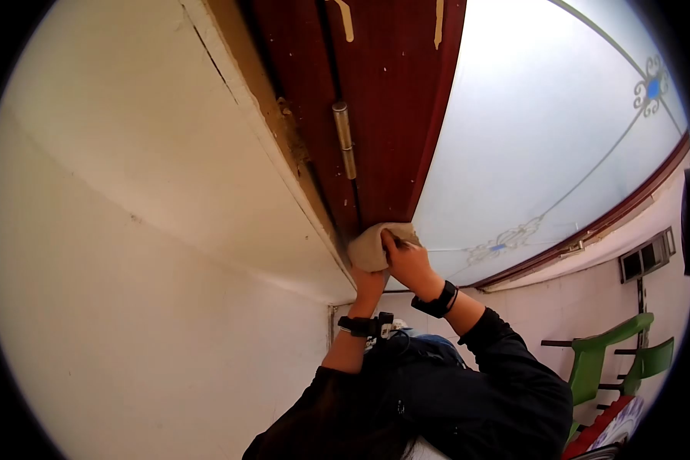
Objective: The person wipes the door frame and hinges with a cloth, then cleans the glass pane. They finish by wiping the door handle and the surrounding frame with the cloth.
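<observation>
A beige-grey cloth point(369, 247) is bunched up at the lower part of a dark red door frame point(395, 115). My right hand point(408, 259) is closed on the cloth's right side, thumb pressed against it. From below, my left hand point(370, 280) reaches up to the cloth, which covers its fingers, so their grip is hidden. Both wrists carry black straps. Above my hands, a metal hinge point(345, 142) runs along the seam of the dark red wood.
To the left spreads a pale wall point(153, 230) with a chipped edge beside the frame. A frosted glass panel point(529, 115) with scroll decoration fills the upper right. Green chairs point(590, 364) and a red-edged item point(602, 429) stand at the lower right.
</observation>
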`<state>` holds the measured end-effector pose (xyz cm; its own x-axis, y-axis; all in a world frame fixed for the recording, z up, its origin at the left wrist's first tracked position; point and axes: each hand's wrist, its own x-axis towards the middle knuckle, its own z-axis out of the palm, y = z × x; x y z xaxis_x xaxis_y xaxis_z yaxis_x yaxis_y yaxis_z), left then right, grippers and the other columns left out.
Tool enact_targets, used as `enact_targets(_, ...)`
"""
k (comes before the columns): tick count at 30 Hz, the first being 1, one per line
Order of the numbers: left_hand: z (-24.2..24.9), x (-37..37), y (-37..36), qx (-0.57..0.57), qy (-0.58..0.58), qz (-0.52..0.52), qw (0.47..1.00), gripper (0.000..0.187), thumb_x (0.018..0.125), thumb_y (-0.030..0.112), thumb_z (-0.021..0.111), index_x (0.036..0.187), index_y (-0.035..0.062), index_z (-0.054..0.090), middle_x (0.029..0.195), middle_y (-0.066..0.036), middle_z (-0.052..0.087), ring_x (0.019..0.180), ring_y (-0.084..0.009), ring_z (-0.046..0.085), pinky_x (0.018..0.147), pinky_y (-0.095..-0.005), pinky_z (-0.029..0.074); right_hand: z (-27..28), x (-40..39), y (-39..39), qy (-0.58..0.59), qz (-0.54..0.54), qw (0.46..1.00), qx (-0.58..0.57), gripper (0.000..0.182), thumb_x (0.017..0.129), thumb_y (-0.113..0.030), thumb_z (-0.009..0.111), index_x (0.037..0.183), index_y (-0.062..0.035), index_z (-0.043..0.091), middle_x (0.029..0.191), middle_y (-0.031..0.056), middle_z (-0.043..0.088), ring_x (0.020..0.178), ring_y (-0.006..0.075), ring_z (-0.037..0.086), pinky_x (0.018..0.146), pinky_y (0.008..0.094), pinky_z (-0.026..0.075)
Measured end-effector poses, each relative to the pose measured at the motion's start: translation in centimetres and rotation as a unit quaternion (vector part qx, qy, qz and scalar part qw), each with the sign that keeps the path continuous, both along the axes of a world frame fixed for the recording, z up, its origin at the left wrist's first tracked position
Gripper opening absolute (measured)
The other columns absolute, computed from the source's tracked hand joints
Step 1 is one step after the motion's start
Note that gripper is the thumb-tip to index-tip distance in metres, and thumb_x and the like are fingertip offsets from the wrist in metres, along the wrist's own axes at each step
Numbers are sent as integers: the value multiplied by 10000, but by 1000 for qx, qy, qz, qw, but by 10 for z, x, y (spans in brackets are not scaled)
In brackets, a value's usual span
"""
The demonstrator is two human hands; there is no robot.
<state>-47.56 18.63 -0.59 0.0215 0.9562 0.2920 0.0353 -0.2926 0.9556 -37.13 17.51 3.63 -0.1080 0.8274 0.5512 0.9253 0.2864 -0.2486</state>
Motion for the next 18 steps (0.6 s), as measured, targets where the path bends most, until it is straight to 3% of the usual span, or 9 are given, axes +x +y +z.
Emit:
enact_targets(4,-38,-3,-1,-41,-10,-1,999,395,753,59,536,1132,12,436,1130,-160,474,1044,-269,459,870,-335,368,-17,-1,-4,-25,1,996,-87,473,694,-116,515,1161,-142,445,811,83,581,673,249,584,504,325,469)
enact_targets(6,-59,-8,3,-24,131,-29,991,384,790,106,515,1150,13,420,1138,-150,471,1054,-264,453,870,-331,370,-33,-1,-4,-5,20,996,-88,526,657,-85,538,1168,-153,436,789,113,588,667,272,581,510,357,459)
enact_targets(10,-89,-14,10,-51,160,-63,984,373,829,177,482,1161,23,413,1135,-132,477,1054,-244,453,859,-322,380,-36,0,-14,-19,25,990,-140,547,676,-86,525,1203,-158,394,777,103,593,694,277,582,511,368,462)
enact_targets(11,-124,-16,21,8,242,-55,969,320,814,174,486,1092,21,448,1052,-147,504,958,-254,491,788,-322,409,-23,0,-20,38,48,978,-202,545,692,-84,526,1211,-149,375,823,109,588,729,267,581,543,353,466)
enact_targets(12,-124,-16,24,67,321,-49,943,270,798,170,490,1023,19,484,969,-161,531,861,-264,529,716,-323,437,-17,1,-25,95,68,958,-263,544,707,-82,527,1220,-140,355,868,116,583,764,256,579,575,337,470)
enact_targets(13,-126,-17,24,66,322,-52,943,270,798,170,490,1023,19,484,969,-161,531,861,-264,529,716,-323,437,-28,4,-27,97,66,957,-263,544,707,-82,527,1220,-140,355,868,116,583,764,256,579,575,337,470)
enact_targets(15,-119,-19,26,10,182,-123,975,258,796,188,518,982,9,513,917,-128,555,824,-224,543,692,-315,446,-64,8,-28,336,122,876,-323,513,737,-98,545,1206,-92,339,958,109,546,831,204,560,677,296,458)
enact_targets(16,-115,-18,23,8,184,-126,975,258,796,188,518,982,9,513,917,-128,555,824,-224,543,692,-315,446,-70,8,-26,339,120,875,-324,513,737,-98,545,1206,-92,339,958,109,546,831,204,560,677,296,458)
enact_targets(18,-105,-16,17,-157,-74,-111,978,276,794,197,532,989,3,523,943,-82,550,842,-176,535,697,-301,450,-78,9,-21,514,127,776,-343,455,752,-135,579,1152,-52,378,1008,88,498,897,165,517,756,285,429)
